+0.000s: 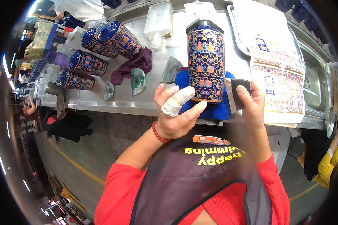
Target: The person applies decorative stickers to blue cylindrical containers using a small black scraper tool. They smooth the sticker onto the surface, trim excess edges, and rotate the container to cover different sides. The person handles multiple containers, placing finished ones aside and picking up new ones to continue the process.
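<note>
A dark blue bottle (206, 63) covered in a colourful floral pattern lies in front of me, its neck pointing away, over a blue cloth (182, 79). My left hand (178, 112) has its fingers apart at the bottle's near left corner; the thumb tip and a finger in a white cover (180, 98) reach its edge. Pinched in my right hand (254, 101), a flat scraper (237, 92) with a dark upper edge stands beside the bottle's right side. Printed floral label sheets (278, 88) are spread just right of that hand.
Several similar bottles (88, 62) stand at the left. Near them are a purple cloth (122, 71) and dark glass-like pieces (138, 80). A clear container (158, 24) sits at the back. At the right is a metal sink (314, 88); another person's yellow sleeve (330, 165) shows below it.
</note>
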Demonstrator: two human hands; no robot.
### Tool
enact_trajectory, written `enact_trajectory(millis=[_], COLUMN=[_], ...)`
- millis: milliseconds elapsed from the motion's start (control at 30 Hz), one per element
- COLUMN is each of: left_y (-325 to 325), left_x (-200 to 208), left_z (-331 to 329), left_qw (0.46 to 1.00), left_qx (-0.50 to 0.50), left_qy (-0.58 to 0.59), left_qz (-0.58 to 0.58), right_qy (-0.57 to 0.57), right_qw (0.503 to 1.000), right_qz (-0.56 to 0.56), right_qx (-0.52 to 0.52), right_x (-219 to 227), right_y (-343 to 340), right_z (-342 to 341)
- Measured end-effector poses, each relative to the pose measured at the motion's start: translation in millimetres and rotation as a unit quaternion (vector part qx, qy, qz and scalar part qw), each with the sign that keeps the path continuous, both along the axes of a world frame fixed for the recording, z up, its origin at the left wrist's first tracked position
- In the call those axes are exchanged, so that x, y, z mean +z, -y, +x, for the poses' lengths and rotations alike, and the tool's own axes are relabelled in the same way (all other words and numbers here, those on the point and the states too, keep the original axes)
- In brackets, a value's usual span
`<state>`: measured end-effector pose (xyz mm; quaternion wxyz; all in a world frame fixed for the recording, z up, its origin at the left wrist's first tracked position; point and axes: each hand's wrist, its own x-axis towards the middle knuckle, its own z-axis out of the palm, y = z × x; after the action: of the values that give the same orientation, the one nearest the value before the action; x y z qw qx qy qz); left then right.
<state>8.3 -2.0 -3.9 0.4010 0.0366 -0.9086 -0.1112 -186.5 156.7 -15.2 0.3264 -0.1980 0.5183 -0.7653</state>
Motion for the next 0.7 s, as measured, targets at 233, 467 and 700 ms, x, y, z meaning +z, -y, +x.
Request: enact_trajectory(millis=[233, 467, 700], left_y=[15.1, 21.6, 23.0], left_x=[14.6, 23.7, 29.9], left_z=[-6.5, -18.5, -20.2], left_qw=[0.992, 0.99, 0.989], left_qx=[-0.001, -0.037, -0.055], left_qy=[0.014, 0.032, 0.045], left_qz=[0.124, 0.135, 0.129], right_qy=[0.002, -0.066, -0.227], right_qw=[1.0, 0.997, 0.967], right_qz=[0.012, 0.042, 0.117], right_qx=[-0.016, -0.026, -0.002], right_x=[5.2, 19.1, 42.6], right_y=[-4.9, -11.9, -18.0], right_z=[0.5, 5.1, 11.1])
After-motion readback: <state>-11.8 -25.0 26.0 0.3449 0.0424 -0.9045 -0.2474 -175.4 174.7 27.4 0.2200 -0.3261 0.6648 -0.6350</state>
